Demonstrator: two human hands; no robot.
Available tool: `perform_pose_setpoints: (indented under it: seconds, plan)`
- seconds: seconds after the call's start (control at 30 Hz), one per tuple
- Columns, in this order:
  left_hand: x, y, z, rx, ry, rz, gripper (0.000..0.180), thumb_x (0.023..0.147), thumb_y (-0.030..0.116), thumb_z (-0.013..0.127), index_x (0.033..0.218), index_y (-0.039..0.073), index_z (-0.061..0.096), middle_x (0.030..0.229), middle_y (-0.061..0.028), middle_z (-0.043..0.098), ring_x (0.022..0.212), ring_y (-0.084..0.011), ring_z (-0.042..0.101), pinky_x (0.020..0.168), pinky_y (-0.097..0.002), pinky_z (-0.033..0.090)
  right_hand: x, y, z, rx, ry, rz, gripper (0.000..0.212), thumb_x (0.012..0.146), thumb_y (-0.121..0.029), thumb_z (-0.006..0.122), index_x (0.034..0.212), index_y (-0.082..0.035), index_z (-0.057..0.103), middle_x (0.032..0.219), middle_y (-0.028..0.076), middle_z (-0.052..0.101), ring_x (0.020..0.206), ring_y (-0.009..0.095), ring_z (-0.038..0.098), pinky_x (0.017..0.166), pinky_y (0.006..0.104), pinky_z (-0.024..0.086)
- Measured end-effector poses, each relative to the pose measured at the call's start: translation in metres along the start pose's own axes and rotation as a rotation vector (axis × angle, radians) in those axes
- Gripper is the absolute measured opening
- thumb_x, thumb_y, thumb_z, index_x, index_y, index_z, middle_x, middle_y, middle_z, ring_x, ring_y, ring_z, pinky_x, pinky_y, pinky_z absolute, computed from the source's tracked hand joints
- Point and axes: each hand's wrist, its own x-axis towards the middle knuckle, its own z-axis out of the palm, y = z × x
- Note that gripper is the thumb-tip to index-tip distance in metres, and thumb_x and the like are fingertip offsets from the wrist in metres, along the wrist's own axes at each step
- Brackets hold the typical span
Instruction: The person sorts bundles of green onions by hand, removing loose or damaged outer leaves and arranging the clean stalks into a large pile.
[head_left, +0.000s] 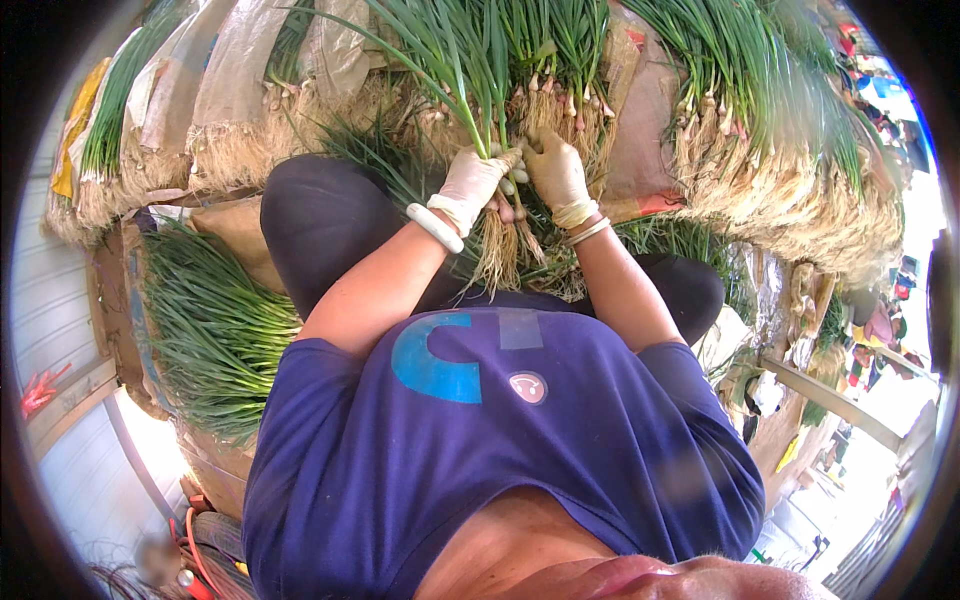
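Observation:
Both my hands wear pale, soiled gloves and are close together in front of my lap. My left hand [472, 182] is closed around the stems of a few green garlic plants [506, 212], whose small bulbs and long pale roots hang below it. Their long green leaves stretch away from me above the hand. My right hand [558, 175] is right beside them, its fingers bent in at the stems. Anything between those fingertips is hidden. Just beyond my hands lies a row of more green garlic [575, 75], with pinkish bulbs and roots toward me.
More bundled green garlic [740, 100] lines the far right, roots facing me. Sacking [235, 90] covers bundles at the far left. A large pile of green leaves [215, 325] lies at my left, near a corrugated wall [50, 290]. A wooden bar [835, 400] stands at the right.

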Motion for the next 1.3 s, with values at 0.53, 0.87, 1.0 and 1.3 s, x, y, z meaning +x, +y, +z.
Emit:
perform_pose_setpoints:
  seconds: [0.53, 0.87, 1.0, 1.3]
  plan:
    - [-0.021, 0.022, 0.007, -0.124, 0.037, 0.102, 0.026, 0.087, 0.025, 0.061, 0.083, -0.001, 0.061, 0.059, -0.0051, 0.055, 0.034, -0.0181, 0.053, 0.028, -0.0241, 0.04, 0.023, -0.017, -0.003, 0.724, -0.277, 0.118, 0.021, 0.087, -0.018, 0.059, 0.095, 0.001, 0.063, 0.073, 0.002, 0.06, 0.066, 0.011, 0.053, 0.062, 0.0243, 0.044]
    - [-0.013, 0.012, 0.005, -0.141, 0.134, 0.168, 0.017, 0.085, 0.015, 0.063, 0.092, 0.001, 0.059, 0.07, -0.0093, 0.063, 0.041, -0.0161, 0.057, 0.027, -0.0238, 0.038, 0.034, -0.006, -0.024, 0.094, 0.052, 0.099, 0.026, 0.083, -0.029, 0.057, 0.088, -0.006, 0.066, 0.083, 0.017, 0.066, 0.078, 0.03, 0.063, 0.072, 0.036, 0.048]
    - [-0.011, 0.017, 0.003, -0.202, 0.105, 0.213, 0.016, 0.083, 0.018, 0.066, 0.087, 0.003, 0.06, 0.067, -0.0058, 0.06, 0.036, -0.0156, 0.054, 0.027, -0.023, 0.037, 0.047, 0.023, -0.015, -0.383, -0.35, -0.152, 0.036, 0.086, -0.041, 0.054, 0.085, -0.007, 0.065, 0.084, 0.017, 0.066, 0.08, 0.03, 0.064, 0.074, 0.0401, 0.048]
    - [-0.006, 0.024, -0.013, -0.249, 0.16, 0.153, 0.015, 0.082, 0.018, 0.068, 0.087, 0.006, 0.06, 0.067, -0.003, 0.057, 0.034, -0.0174, 0.054, 0.028, -0.022, 0.033, 0.109, -0.028, -0.021, -0.333, -0.138, 0.22, 0.034, 0.082, -0.039, 0.059, 0.093, -0.007, 0.065, 0.093, 0.013, 0.064, 0.085, 0.024, 0.061, 0.081, 0.0383, 0.047]
